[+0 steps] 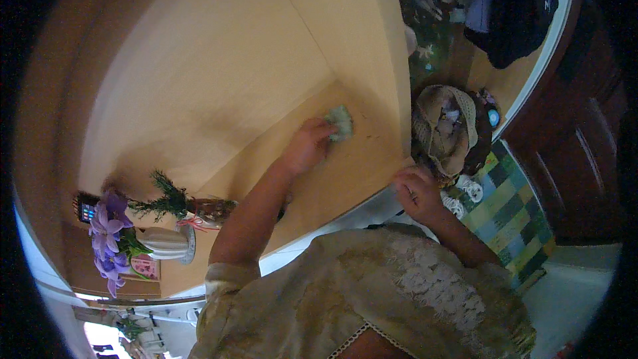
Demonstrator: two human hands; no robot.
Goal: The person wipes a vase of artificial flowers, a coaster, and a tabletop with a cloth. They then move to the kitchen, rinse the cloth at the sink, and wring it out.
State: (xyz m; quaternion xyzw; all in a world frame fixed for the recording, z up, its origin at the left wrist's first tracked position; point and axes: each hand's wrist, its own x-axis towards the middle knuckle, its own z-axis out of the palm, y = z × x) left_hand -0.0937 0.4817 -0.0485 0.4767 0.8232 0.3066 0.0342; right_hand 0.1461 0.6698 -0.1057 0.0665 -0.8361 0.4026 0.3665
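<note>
My left hand (306, 145) holds a folded, pale green cloth or sponge (340, 123) against the light wood shelf top (359, 154), near the corner where it meets the back and side panels. Small dark marks show on the wood to the right of the cloth. My right hand (416, 192) is at the front right corner of the shelf, its fingers curled; whether it grips the edge is not clear. Left of my left forearm, a glass bottle or vase (214, 211) with a green sprig and a red ribbon lies or stands on the shelf, partly hidden.
A white ribbed vase (167, 243) with purple flowers (110, 239) is at the lower left, near a small pink card (144, 266). Beyond the side panel are a woven bag (446, 124), dark clothing (513, 15), white rolls (468, 188) and a green patchwork mat (513, 214).
</note>
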